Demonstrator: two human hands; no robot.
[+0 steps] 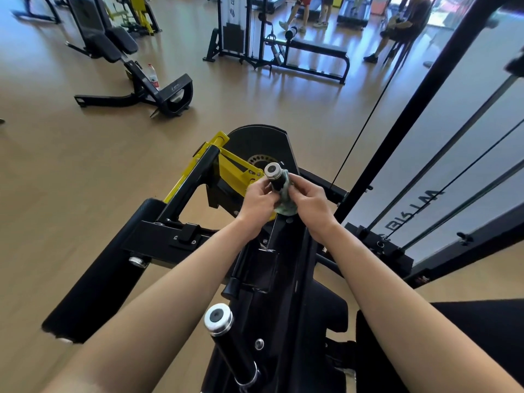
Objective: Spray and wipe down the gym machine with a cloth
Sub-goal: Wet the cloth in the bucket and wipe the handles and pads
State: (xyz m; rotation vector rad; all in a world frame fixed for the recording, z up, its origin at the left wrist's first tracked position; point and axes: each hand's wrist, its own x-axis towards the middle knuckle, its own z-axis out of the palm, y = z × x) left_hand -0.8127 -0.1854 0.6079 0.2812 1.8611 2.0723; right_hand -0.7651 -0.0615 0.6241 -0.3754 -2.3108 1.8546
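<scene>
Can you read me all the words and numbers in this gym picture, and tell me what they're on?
"M I" and "BIS": big dark letters on the white panel, tilted and cut by bars; whole word unclear.
White weight tower: letters cut off by the picture's top edge.
Bench base: logo too small.
Bottle: red label, too blurred.
Cloth: no writing seen.

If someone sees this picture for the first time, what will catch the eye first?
First come the two hands in the centre: the left hand and the right hand hold a green cloth round the machine's black handle, which has a silver end cap. Next, the bright yellow bracket just left of them stands out against the black frame. A second silver-capped handle shows near the bottom edge.
</scene>
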